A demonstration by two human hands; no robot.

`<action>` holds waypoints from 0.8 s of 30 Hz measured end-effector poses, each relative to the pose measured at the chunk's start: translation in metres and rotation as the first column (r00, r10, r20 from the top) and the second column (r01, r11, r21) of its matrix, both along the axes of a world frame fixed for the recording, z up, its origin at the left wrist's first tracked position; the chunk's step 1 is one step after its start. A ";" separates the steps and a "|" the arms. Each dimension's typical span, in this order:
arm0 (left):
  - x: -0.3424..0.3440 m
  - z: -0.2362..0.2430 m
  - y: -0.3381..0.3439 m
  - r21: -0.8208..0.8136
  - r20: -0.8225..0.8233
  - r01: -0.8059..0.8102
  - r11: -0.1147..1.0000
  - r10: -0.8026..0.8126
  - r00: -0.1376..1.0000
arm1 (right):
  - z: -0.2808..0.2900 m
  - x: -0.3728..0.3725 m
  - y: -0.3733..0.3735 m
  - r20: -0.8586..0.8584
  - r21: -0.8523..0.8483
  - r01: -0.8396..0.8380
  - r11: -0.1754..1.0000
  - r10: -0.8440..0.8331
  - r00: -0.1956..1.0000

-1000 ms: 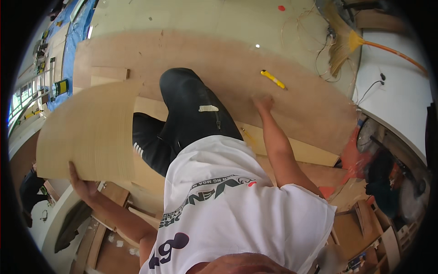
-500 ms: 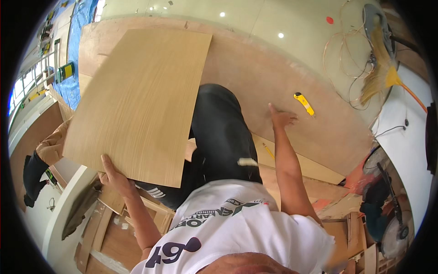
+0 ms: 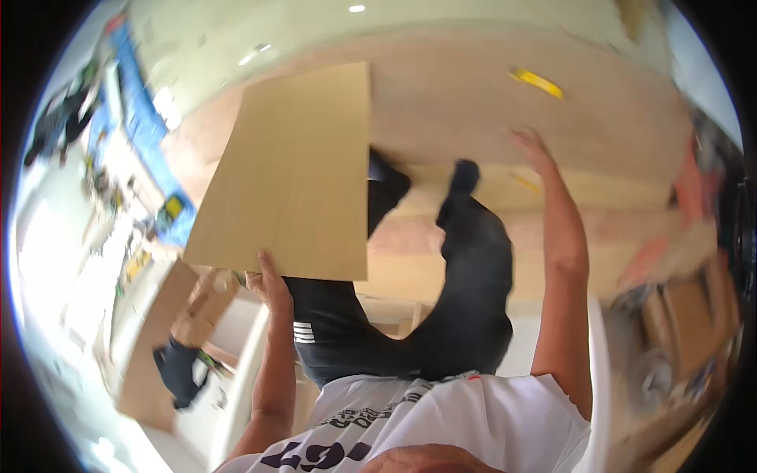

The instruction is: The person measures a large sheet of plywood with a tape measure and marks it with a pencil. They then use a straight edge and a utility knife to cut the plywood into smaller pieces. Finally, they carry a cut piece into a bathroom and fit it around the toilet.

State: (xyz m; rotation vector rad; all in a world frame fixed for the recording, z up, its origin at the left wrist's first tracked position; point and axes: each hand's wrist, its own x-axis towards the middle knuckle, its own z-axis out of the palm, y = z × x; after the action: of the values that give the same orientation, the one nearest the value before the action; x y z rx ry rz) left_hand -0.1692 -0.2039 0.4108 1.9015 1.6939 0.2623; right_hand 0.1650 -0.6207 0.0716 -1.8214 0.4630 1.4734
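Observation:
A flat, wood-grained rectangular panel [image 3: 296, 173] is raised in front of me on the left. Its near edge is gripped by my left hand [image 3: 270, 285], thumb on the upper face and the other fingers underneath. To the right, my right hand [image 3: 535, 150] is held out with nothing in it, its fingers stretched and slightly blurred. Beyond that hand a yellow utility knife [image 3: 538, 82] lies on the large plywood sheet [image 3: 449, 94]. A thin yellow pencil [image 3: 525, 183] rests on a paler wooden strip just nearer than the hand.
Blue plastic sheeting [image 3: 142, 102] runs along the far left. Another person [image 3: 185, 366] in dark clothing is at the lower left, beside wooden panels. Brown wooden pieces [image 3: 686, 315] are stacked at the right. The picture is blurred by motion.
My view has turned and shifted, and my legs now show spread apart. The panel stays in my left hand. My right hand remains outstretched and now appears nearer the pencil than before.

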 end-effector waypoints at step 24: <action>0.273 0.281 -0.061 -0.020 0.101 0.999 0.044 -0.994 0.045 | 0.632 -0.535 0.005 0.278 -0.378 0.630 0.678 -0.566 0.776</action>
State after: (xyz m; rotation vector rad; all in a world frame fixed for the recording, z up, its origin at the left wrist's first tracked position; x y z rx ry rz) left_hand 0.1040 -0.2652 0.6920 2.4566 -0.0997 -0.3485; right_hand -0.3701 -0.6158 0.7036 -1.8297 1.2931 0.8015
